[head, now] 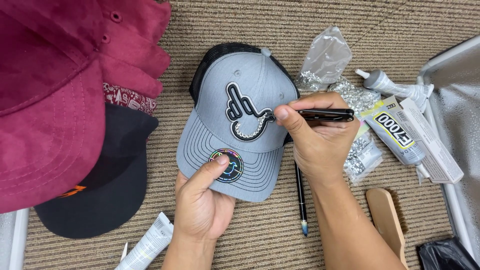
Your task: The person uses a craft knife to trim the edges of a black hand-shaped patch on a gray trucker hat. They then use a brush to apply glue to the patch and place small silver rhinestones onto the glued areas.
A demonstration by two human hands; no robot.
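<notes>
A grey cap (250, 85) with black mesh back lies on the carpet, its brim toward me. My left hand (202, 200) grips the brim, thumb on a round holographic sticker (226, 164). A black-and-white hand-shaped patch (242, 109) on the cap's front carries a row of small rhinestones along its lower edge. My right hand (315, 135) pinches black tweezers (325, 114), their tip touching the patch's right side.
Maroon caps (55, 90) and a black cap (100, 195) are stacked at left. Bags of rhinestones (325, 60), glue tubes (400, 137), a glue box (430, 140), a wooden brush (387, 220), a black pen (300, 197) and another tube (150, 245) lie around. A metal frame (450, 55) stands right.
</notes>
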